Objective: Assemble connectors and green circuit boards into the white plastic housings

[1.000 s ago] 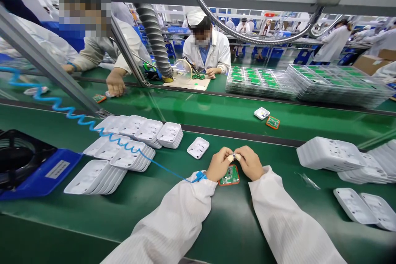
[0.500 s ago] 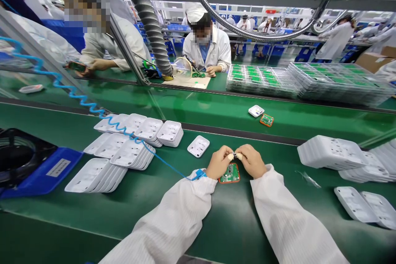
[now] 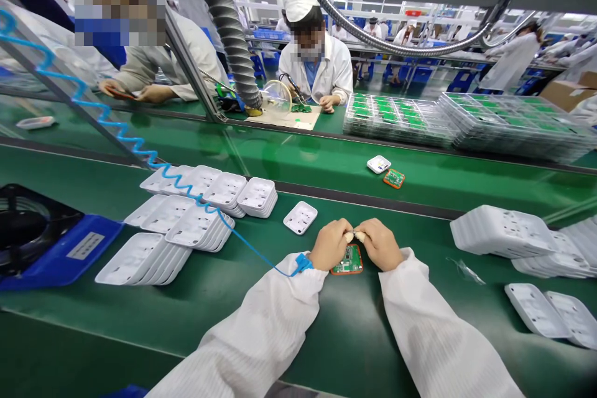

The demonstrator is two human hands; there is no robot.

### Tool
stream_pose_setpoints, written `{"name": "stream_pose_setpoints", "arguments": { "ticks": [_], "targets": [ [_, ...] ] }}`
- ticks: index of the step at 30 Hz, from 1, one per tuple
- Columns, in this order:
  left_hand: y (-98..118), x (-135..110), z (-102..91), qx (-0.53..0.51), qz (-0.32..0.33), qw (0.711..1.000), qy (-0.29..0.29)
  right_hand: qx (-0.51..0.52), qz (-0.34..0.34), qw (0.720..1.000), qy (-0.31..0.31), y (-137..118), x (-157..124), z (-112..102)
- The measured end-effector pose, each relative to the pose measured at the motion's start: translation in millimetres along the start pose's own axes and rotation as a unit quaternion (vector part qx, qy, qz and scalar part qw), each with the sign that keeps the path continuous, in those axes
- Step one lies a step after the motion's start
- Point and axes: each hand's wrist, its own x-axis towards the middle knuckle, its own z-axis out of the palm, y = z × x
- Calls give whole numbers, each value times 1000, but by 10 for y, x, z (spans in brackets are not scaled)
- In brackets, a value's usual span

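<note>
My left hand [image 3: 331, 244] and my right hand [image 3: 380, 245] meet at the fingertips, closed in a pinch, with cream finger covers on some tips. Between them is a tiny part, mostly hidden by the fingers, whose kind I cannot make out. Just below, a green circuit board [image 3: 351, 260] with an orange rim lies flat on the green work surface [image 3: 347, 317], partly behind my left hand. A blue wrist strap [image 3: 303, 262] with a coiled cord is around my left wrist. One white plastic shell [image 3: 300, 217] lies apart, left of my hands.
Stacks of white shells [image 3: 200, 224] stand at left, with more stacked shells [image 3: 501, 230] at right. A black fan [image 3: 28, 230] sits far left. On the belt [image 3: 280, 158] ahead lie a white shell [image 3: 379, 164] and an orange-rimmed board [image 3: 394, 178]. Co-workers sit beyond.
The shell and board on the belt have shifted left. At the far left, a co-worker's hands have tilted the held item flatter. My hands stay nearly in place; the view has shifted slightly.
</note>
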Motion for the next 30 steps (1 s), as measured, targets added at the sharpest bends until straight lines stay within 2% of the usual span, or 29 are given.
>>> {"name": "stream_pose_setpoints", "arguments": {
  "ticks": [4, 7, 9, 11, 14, 16, 18, 20, 23, 27, 30],
  "targets": [
    [-38, 6, -9, -75, -24, 997, 0, -15, 2, 1000, -8, -21, -1, 29],
    [-59, 17, 21, -58, -28, 998, -11, -53, -6, 998, -23, -27, 15, 84],
    [-60, 32, 36, -27, -33, 999, -8, -53, -2, 999, -12, -7, 36, 98],
    [-64, 54, 7, 6, -37, 999, 29, -39, 15, 999, 30, 44, 51, 78],
    [-128, 99, -177, 69, -32, 988, 133, -33, 79, 992, 97, 156, 44, 32],
    [-226, 123, -367, 133, -59, 969, 199, -50, 124, 987, 93, 217, 35, 48],
    [-355, 134, -541, 203, -126, 943, 230, -84, 143, 984, 68, 237, 59, 132],
    [-485, 136, -642, 256, -190, 923, 217, -124, 142, 980, 57, 211, 141, 271],
    [-631, 131, -649, 302, -247, 906, 163, -171, 148, 972, 69, 117, 351, 493],
    [-682, 131, -584, 302, -257, 906, 146, -171, 148, 973, 49, -21, 535, 629],
    [-606, 131, -548, 259, -245, 921, 157, -84, 87, 993, 12, -132, 449, 562]
  ]
}}
